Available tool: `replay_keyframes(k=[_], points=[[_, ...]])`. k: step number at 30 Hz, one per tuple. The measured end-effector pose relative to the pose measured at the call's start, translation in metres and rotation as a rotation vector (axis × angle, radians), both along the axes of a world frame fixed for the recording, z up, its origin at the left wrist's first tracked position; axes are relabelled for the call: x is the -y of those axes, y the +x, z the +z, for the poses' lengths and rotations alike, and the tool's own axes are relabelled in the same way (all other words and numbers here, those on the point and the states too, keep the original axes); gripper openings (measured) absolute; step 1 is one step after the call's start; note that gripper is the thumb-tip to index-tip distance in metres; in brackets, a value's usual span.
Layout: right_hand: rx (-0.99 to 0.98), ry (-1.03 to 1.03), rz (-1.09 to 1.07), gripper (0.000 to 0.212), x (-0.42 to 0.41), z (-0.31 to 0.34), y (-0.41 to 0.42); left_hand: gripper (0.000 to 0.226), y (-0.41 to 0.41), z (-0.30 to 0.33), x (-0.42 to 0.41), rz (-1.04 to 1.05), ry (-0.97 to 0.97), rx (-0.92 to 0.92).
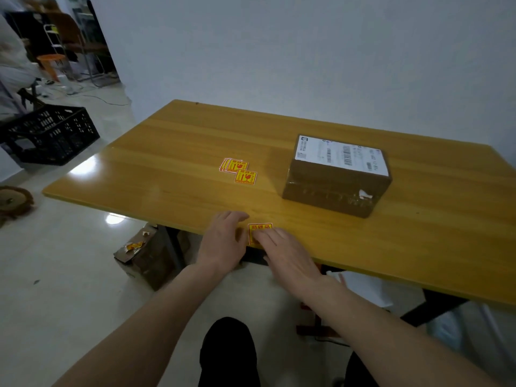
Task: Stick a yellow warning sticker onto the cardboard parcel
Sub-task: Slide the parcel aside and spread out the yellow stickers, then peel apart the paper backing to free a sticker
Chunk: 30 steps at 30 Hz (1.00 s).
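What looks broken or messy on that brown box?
The box has a torn white scrap on its front side, near the right corner, like a label ripped off. The tape there looks wrinkled too.

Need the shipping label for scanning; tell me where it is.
The white shipping label lies on top of the cardboard parcel, right of the loose yellow stickers.

The box (336,174) is sitting on the table (181,141), a few stickers (238,170) are lying to its left, and one sticker (259,229) is lying at the near edge under both hands.
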State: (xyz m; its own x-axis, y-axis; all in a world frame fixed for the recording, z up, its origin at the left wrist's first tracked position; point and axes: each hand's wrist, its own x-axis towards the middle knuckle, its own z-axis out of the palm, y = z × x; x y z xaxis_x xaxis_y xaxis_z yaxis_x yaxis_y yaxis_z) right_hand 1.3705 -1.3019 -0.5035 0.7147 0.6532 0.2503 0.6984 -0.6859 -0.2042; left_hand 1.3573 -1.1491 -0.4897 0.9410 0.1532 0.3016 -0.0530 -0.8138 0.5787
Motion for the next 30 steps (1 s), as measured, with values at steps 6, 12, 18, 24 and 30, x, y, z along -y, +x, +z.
replay_keyframes(k=[6, 12, 18, 24, 30], points=[[0.131, 0.107, -0.064, 0.021, 0.000, 0.013, -0.005, 0.025, -0.030, 0.002, 0.022, -0.009, -0.036, -0.003], [-0.021, 0.357, -0.076, 0.017, 0.020, 0.001, -0.022, 0.038, -0.047, -0.007, 0.031, 0.042, -0.046, -0.078], [-0.555, 0.858, -0.336, 0.014, 0.050, 0.041, -0.051, 0.023, -0.057, 0.018, 0.060, -0.073, -0.614, -0.237], [-0.688, 1.059, -0.437, 0.014, 0.071, 0.057, -0.054, 0.011, -0.063, 0.034, 0.087, -0.058, -0.921, -0.221], [-0.652, 1.069, -0.501, 0.016, 0.084, 0.061, -0.056, 0.019, -0.062, 0.044, 0.098, -0.076, -0.929, -0.120]])
